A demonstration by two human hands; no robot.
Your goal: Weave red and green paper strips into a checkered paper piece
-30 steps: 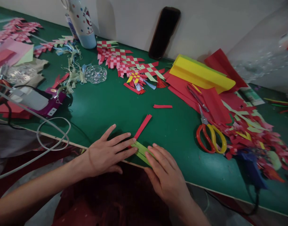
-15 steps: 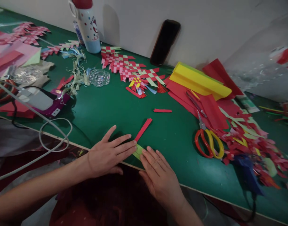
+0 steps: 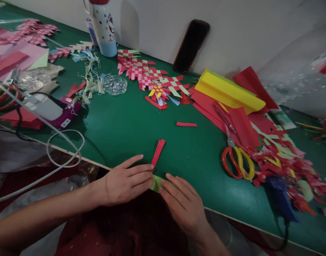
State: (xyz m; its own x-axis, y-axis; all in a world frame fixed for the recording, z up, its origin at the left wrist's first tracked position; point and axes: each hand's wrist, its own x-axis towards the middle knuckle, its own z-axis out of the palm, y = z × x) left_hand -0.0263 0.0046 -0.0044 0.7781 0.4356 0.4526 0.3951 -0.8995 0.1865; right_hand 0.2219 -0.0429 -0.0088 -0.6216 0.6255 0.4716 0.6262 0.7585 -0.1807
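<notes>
left hand (image 3: 127, 183) lies flat and open, fingertips beside pale green paper strip (image 3: 156, 183) | right hand (image 3: 183, 206) open, fingers on it, no pinch | red paper strip (image 3: 157, 154) runs away from body, on green bench (image 3: 120, 121)

1. Lower middle of the frame: a solid red paper strip (image 3: 157, 154) above a pale green paper strip (image 3: 156, 183).
2. Upper middle: woven paper pieces (image 3: 141, 73), checkered red and pale green.
3. Right: scissors (image 3: 237, 163) with one red and one yellow handle.
4. Top: a white bottle (image 3: 103, 30) with coloured dots, pale blue at its base.
5. Centre: a plain green table (image 3: 120, 124).
</notes>
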